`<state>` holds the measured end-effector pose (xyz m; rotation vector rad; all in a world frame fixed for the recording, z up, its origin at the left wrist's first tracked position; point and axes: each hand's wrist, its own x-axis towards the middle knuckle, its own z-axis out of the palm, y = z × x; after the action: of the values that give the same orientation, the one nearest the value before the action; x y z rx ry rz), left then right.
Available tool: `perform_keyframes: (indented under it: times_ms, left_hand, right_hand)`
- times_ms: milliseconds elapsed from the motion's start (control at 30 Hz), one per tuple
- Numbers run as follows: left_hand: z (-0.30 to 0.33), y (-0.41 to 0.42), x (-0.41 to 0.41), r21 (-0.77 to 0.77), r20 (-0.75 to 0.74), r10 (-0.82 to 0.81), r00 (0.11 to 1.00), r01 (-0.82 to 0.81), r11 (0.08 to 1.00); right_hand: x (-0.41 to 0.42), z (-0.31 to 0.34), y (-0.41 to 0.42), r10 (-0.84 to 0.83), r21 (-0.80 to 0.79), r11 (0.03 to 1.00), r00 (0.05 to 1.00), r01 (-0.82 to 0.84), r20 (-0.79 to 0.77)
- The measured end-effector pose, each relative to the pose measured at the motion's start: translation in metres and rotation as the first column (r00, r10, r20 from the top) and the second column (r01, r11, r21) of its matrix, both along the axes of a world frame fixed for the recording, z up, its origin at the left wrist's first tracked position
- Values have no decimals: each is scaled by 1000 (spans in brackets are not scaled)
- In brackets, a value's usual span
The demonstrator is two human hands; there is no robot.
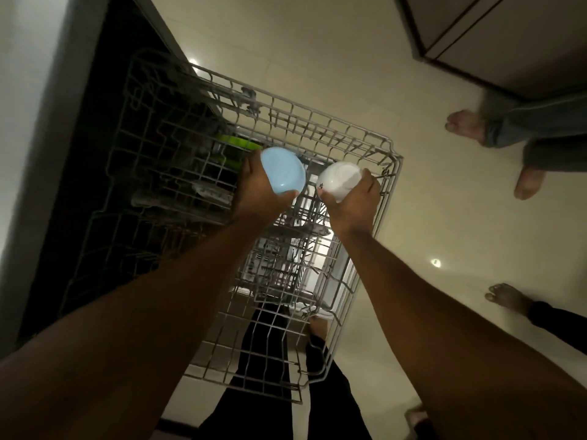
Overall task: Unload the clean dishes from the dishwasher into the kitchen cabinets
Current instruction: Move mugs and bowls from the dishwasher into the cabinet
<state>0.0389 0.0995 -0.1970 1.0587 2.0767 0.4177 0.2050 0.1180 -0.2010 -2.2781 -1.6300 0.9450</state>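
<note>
The grey wire upper rack [359, 134] of the dishwasher is pulled out over the floor. My left hand [254, 188] grips a light blue bowl [282, 173], held bottom up above the rack's middle. Just to its right, my right hand [354, 201] holds a white bowl [338, 179] with a small dark print near its rim, also bottom up. The two bowls are close but apart. Green dishes [236, 142] stand in the rack behind the blue bowl. Clear glassware [209, 193] lies further left in the dark part of the rack.
The dark dishwasher opening [104, 128] is on the left, with a lower rack [286, 265] visible beneath. Bare feet of other people stand on the tiled floor at right [467, 125] [508, 296]. A cabinet base [495, 36] is at top right. My own legs [270, 344] show under the rack.
</note>
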Motion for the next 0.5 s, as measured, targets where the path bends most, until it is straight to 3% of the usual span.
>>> perform_keyframes:
  times_ms: [500]
  left_hand:
    - [110,-122,12,77,-26,173,985,-170,982]
  right_hand:
    - [17,105,-70,267,100,961,959,-258,-92]
